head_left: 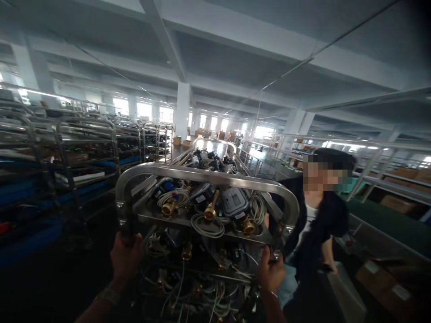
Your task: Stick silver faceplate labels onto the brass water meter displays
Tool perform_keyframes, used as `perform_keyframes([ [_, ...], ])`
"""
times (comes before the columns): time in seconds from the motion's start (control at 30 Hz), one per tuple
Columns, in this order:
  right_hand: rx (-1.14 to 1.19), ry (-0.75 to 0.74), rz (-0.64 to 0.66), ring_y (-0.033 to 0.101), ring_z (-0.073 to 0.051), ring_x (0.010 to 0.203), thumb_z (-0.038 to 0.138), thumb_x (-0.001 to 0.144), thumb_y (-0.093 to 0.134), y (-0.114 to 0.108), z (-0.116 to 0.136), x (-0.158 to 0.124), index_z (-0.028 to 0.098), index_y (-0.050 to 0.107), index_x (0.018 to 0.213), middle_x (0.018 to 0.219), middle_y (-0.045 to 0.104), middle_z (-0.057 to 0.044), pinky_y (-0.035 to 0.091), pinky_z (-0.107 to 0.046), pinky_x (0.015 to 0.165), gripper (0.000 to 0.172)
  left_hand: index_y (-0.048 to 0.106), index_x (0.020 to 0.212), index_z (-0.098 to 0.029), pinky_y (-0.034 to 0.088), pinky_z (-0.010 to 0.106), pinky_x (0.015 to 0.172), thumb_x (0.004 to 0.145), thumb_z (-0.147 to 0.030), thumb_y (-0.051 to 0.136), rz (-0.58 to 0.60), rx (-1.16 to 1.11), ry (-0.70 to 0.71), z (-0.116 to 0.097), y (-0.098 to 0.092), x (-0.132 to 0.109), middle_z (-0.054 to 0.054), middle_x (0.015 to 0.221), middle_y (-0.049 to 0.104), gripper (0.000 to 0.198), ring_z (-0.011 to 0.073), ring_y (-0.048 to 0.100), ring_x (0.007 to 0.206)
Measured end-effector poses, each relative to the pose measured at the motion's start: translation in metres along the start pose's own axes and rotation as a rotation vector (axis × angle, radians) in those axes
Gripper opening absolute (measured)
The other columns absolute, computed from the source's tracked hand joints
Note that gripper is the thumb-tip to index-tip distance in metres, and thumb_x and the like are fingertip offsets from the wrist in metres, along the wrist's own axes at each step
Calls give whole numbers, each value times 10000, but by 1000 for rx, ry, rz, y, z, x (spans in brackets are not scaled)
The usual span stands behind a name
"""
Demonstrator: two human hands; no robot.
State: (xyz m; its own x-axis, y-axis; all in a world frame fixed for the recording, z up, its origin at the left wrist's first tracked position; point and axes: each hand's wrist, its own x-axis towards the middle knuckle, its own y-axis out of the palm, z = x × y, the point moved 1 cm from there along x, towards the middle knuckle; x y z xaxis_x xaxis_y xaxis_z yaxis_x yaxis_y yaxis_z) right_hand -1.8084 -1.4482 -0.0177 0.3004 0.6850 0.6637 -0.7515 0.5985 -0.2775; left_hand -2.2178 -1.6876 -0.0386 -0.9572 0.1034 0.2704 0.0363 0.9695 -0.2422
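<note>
A steel trolley with a curved tubular handle point(208, 174) stands right in front of me. Its shelves carry several grey devices with brass fittings point(210, 211) and coiled white cables point(207, 226). My left hand point(125, 258) grips the left upright of the handle, and a watch sits on that wrist. On the other side, my right hand point(270, 269) holds the right upright of the trolley frame. Both hands are closed around the tubing.
A person in a dark jacket point(318, 215) stands close to the trolley's right side. Metal shelf trolleys point(84, 148) line the left. Railings and a green conveyor point(387, 220) run on the right, with cardboard boxes point(387, 282) low at the right. An aisle leads ahead past a white pillar point(183, 110).
</note>
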Motion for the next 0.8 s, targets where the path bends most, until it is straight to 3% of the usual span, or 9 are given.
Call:
perform_keyframes([
  [0.17, 17, 66, 71, 689, -319, 652, 756, 885, 466, 6, -28, 9, 154, 678, 1003, 729, 722, -145, 457, -359, 565, 649, 571, 942, -209, 447, 303, 631, 780, -423, 656, -90, 20, 6, -13, 13, -25, -8, 736, 619, 282, 208, 633, 690],
  [0.33, 33, 71, 168, 671, -317, 617, 785, 850, 417, 2, -25, 20, 193, 636, 911, 677, 695, -121, 424, -348, 556, 634, 604, 979, -177, 435, 278, 613, 877, -286, 666, -227, 117, -90, -36, 17, -47, -23, 742, 565, 161, 147, 537, 639],
  [0.47, 18, 55, 187, 689, -345, 660, 785, 852, 387, 6, -27, 20, 159, 654, 976, 740, 716, -165, 452, -378, 591, 692, 623, 1082, -163, 497, 282, 653, 947, -336, 678, -239, 162, -145, -34, 20, -56, -13, 830, 596, 227, 128, 554, 676],
  [0.57, 10, 50, 190, 691, -348, 658, 775, 857, 399, 24, -33, 25, 159, 668, 978, 741, 717, -165, 451, -383, 583, 683, 628, 1127, -154, 545, 307, 690, 979, -385, 651, -228, 183, -167, -28, 28, -52, 9, 886, 633, 275, 140, 603, 722],
  [0.67, 17, 52, 185, 695, -354, 663, 767, 857, 430, 55, -43, 44, 175, 672, 969, 748, 725, -158, 447, -389, 573, 649, 634, 1155, -155, 575, 333, 731, 994, -411, 633, -206, 198, -165, -30, 52, -37, 33, 954, 663, 303, 158, 644, 785],
  [0.8, 34, 33, 159, 685, -387, 654, 756, 854, 451, 106, -53, 88, 178, 659, 933, 717, 699, -183, 450, -429, 567, 619, 646, 1170, -176, 587, 345, 774, 1004, -416, 622, -139, 183, -136, -39, 109, -13, 47, 1005, 683, 292, 173, 671, 849],
])
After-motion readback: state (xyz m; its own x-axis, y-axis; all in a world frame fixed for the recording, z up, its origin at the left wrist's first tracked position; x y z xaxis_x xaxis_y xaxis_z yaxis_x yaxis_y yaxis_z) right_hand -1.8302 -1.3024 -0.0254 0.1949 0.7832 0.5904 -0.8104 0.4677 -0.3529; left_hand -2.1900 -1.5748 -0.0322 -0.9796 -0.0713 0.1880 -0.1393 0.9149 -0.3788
